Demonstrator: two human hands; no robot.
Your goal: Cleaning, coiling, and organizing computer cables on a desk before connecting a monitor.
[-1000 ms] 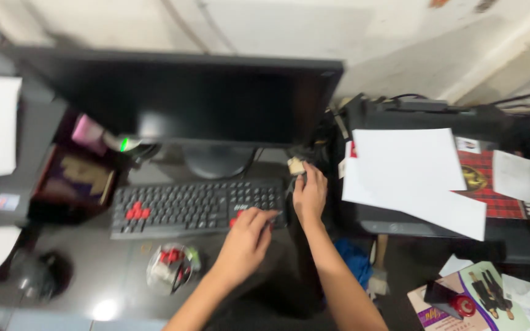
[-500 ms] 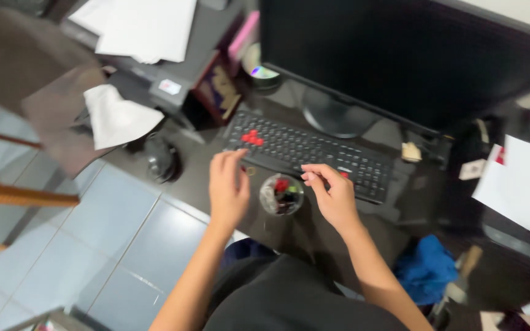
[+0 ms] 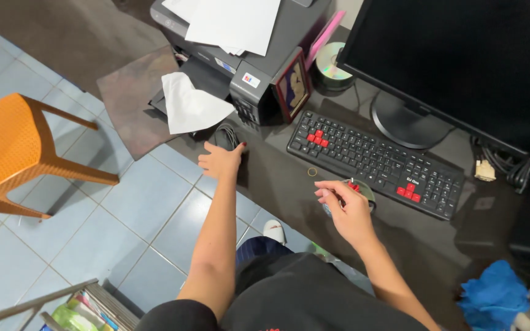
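My left hand [image 3: 221,160], fingers loosely curled, touches the black mouse [image 3: 227,136] left of centre; it looks light, rigid and smooth, best cupped over its back. My right hand [image 3: 346,205] hovers half-open over the small clear cup of clips [image 3: 357,191].

A black keyboard [image 3: 376,162] with clusters of red keys is lying on a dark glossy desk [image 3: 277,184]. A black monitor [image 3: 461,61] is standing behind it. White paper [image 3: 228,21] is resting on a dark grey printer [image 3: 234,73]. An orange chair [image 3: 13,153] is standing on pale blue-grey floor tiles [image 3: 93,227], and a blue cloth [image 3: 492,297] is lying at the lower right.
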